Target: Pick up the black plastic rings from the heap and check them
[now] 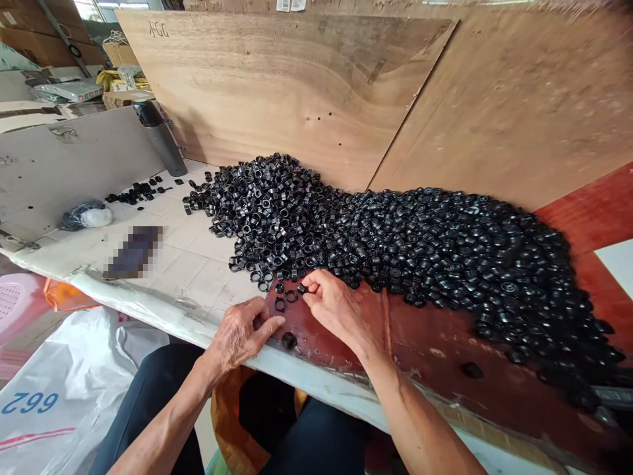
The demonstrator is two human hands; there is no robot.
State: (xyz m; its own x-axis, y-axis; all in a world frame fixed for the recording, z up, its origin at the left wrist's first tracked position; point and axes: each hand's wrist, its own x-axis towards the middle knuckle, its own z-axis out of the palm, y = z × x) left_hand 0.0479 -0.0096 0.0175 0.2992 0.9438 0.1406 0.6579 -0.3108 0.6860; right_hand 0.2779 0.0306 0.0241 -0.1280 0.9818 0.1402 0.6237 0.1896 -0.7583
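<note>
A big heap of small black plastic rings and caps (395, 244) spreads across the table from the middle to the far right. My right hand (331, 303) is at the heap's near edge, its fingertips pinched on one small black ring (302, 289). My left hand (242, 333) rests at the table's front edge with the fingers curled and the thumb stretched out; what it holds, if anything, is hidden. A single black cap (289, 341) lies just right of its thumb. A few loose rings (285, 298) lie between the two hands.
Plywood boards (306, 86) stand upright behind the heap. A dark cylinder bottle (161, 138) stands at the back left, with a small cluster of black parts (136, 192) and a wrapped bag (86, 214) near it. A white sack (64, 389) lies on the floor at the left.
</note>
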